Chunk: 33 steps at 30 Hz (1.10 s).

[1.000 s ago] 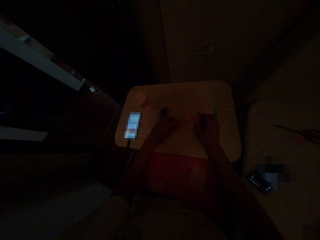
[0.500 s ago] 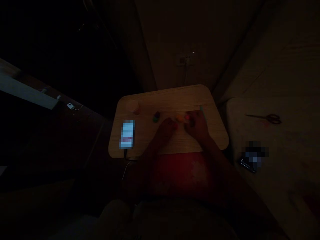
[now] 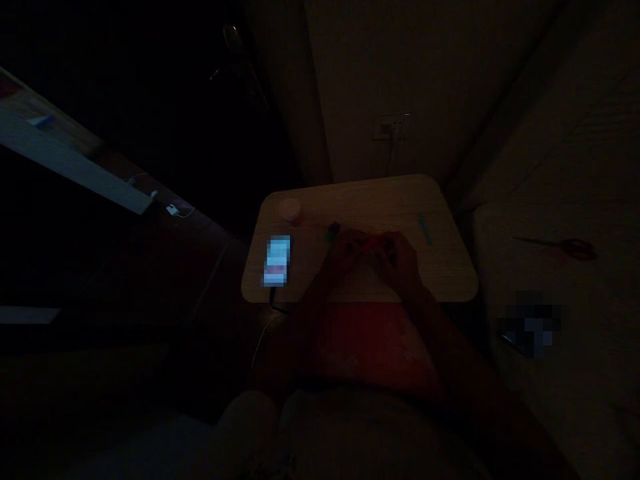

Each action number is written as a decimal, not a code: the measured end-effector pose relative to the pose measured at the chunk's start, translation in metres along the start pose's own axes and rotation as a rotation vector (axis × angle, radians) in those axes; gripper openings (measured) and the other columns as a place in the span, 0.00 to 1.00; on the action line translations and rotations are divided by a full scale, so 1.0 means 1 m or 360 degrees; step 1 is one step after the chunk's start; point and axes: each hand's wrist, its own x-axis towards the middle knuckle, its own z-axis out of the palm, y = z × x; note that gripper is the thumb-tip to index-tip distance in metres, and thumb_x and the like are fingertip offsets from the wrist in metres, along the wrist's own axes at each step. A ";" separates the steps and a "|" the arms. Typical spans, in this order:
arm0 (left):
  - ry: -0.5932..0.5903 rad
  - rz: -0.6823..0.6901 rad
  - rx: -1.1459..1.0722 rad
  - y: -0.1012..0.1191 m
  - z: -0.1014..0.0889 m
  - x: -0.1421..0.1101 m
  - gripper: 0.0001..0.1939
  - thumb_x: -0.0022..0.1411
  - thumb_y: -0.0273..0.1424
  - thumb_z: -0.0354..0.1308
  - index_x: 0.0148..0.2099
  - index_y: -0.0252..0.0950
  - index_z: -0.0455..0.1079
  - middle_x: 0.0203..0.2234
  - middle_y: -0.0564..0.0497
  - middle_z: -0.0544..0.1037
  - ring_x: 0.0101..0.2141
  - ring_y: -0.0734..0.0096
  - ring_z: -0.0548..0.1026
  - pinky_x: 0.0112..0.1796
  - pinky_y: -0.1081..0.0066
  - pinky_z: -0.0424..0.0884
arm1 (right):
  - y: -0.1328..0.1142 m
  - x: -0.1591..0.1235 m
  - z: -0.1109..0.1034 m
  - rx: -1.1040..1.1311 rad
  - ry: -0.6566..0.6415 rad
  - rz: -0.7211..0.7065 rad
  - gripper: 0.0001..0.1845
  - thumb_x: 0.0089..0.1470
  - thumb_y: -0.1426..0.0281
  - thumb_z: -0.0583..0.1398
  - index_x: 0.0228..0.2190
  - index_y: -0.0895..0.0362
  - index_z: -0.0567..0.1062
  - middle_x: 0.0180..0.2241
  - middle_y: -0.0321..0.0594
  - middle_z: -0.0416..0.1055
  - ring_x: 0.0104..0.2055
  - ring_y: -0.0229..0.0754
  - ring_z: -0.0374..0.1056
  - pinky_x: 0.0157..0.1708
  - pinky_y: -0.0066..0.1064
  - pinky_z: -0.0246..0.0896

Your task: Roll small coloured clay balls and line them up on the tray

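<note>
The light is very dim. My left hand [image 3: 345, 251] and my right hand [image 3: 401, 257] meet over a small wooden table [image 3: 310, 283], fingers curled inward. Both pinch a small soft-looking red lump [image 3: 370, 243], its exact shape hidden by the fingers. Just behind them a bit of orange [image 3: 384, 233] shows. Left of my left hand sit a purple lump [image 3: 335, 227] and a green lump [image 3: 331, 236], touching each other. A thin green strip [image 3: 425, 229] lies to the right of my right hand.
A round pale tub [image 3: 291, 209] stands at the table's back left. A lit phone [image 3: 277, 261] with a cable [image 3: 273, 300] lies in front of it. Scissors [image 3: 575, 247] and a blurred dark object [image 3: 533, 333] rest on the pale surface at right. A wall socket [image 3: 391, 126] is behind.
My hands have come together from apart, bringing the separate red pieces together between the fingers. The right hand has moved away from the green strip. The whole view has shifted.
</note>
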 end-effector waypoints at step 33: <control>-0.0221 0.0153 -0.0121 0.001 -0.002 -0.007 0.19 0.66 0.43 0.65 0.56 0.42 0.78 0.52 0.42 0.78 0.54 0.57 0.76 0.57 0.53 0.71 | 0.014 0.005 0.008 0.0890 -0.0558 0.0551 0.28 0.55 0.44 0.63 0.33 0.58 0.81 0.30 0.41 0.76 0.32 0.41 0.69 0.33 0.31 0.63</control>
